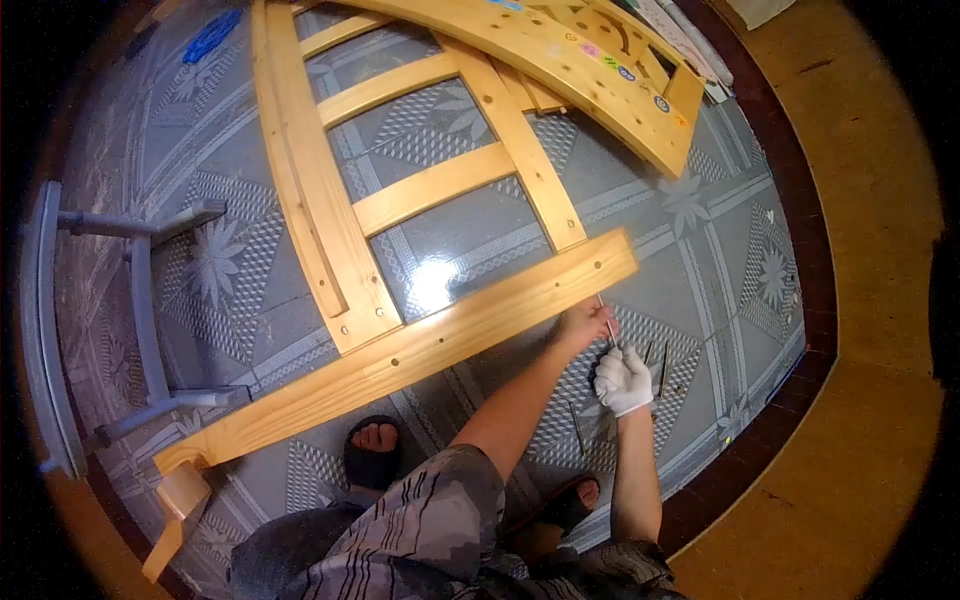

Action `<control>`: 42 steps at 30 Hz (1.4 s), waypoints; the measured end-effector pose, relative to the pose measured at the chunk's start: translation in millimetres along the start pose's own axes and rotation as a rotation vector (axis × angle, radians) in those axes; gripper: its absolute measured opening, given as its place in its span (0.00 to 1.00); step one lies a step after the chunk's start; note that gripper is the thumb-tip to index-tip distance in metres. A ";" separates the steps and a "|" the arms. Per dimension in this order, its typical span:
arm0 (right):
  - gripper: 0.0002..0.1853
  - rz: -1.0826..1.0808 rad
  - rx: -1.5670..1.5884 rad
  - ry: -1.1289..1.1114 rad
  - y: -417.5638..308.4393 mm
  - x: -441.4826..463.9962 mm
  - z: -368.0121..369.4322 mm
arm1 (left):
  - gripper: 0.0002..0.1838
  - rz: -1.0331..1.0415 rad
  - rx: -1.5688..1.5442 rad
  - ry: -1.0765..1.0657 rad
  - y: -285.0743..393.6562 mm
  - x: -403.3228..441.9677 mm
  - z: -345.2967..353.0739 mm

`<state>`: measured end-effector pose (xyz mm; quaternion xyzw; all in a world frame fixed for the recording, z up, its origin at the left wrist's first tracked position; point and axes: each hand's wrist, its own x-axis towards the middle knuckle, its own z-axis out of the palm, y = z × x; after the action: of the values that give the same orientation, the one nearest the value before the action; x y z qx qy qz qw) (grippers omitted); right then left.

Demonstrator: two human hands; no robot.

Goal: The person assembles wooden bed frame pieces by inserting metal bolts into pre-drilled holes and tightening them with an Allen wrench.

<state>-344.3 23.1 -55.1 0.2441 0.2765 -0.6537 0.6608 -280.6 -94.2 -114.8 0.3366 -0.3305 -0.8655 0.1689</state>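
Note:
A long wooden beam [480,310] lies across the end of a ladder-like wooden frame [435,185]. Just under the beam's right end is my left hand [590,325], bare, its fingers pinched around a thin metal rod [606,312] that meets the beam's lower edge. My right hand [622,380] wears a white glove and is closed around the lower end of the same rod. Several thin metal rods [663,370] lie on the floor beside the gloved hand.
A grey stool [150,310] lies at the left. Another wooden panel [600,85] with stickers is at the upper right. Blue cord [210,36] rests at the upper left. A bent wooden piece [180,505] is near the beam's left end. My sandalled feet are below the beam.

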 end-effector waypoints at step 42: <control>0.15 -1.013 -1.501 0.702 6.3 5.6 -8.9 | 0.09 -0.025 0.045 -0.029 2.6 -0.5 -1.5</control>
<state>-338.5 25.3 -65.6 -0.2079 0.8754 -0.4042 0.1646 -279.1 -96.5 -113.6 0.3319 -0.3481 -0.8646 0.1453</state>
